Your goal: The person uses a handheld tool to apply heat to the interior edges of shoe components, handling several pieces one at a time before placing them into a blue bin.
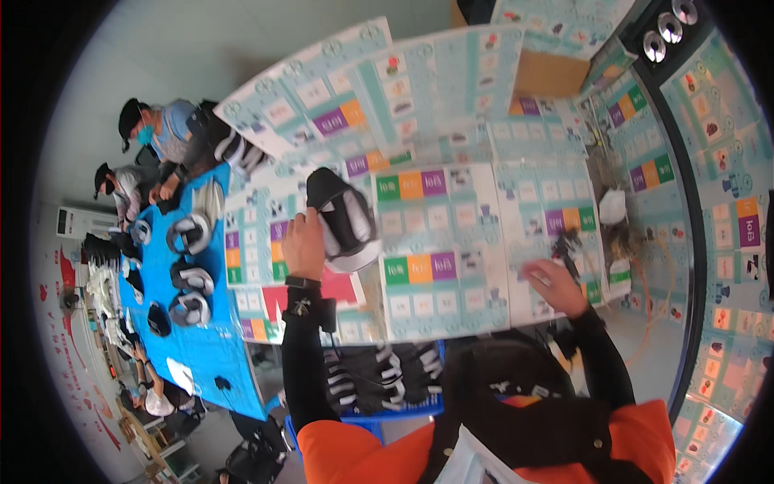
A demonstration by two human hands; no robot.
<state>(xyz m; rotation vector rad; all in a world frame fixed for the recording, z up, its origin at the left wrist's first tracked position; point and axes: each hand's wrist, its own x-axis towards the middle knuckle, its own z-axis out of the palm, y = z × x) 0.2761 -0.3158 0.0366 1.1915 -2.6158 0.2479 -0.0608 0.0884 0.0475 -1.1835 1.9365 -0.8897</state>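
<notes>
A black cap with light grey panels and a pale brim [351, 219] is on the board-covered table in front of me. My left hand [304, 246] grips the cap's left edge with its fingers. Off to the right, my right hand [556, 288] is held over the table, its fingers loosely apart and nothing in them. Just beyond it lies a dark tool-like object [568, 248], whose exact kind I cannot make out. A red sheet [345, 289] shows under my left wrist.
Printed boards [439, 89] stand up behind the table like a screen. To the left, a blue-covered table [189, 355] carries several similar caps [190, 234], with people working beside it. A blue crate [395, 411] of black-and-white pieces sits below the table's front edge. A thin orange hose [647, 319] hangs at right.
</notes>
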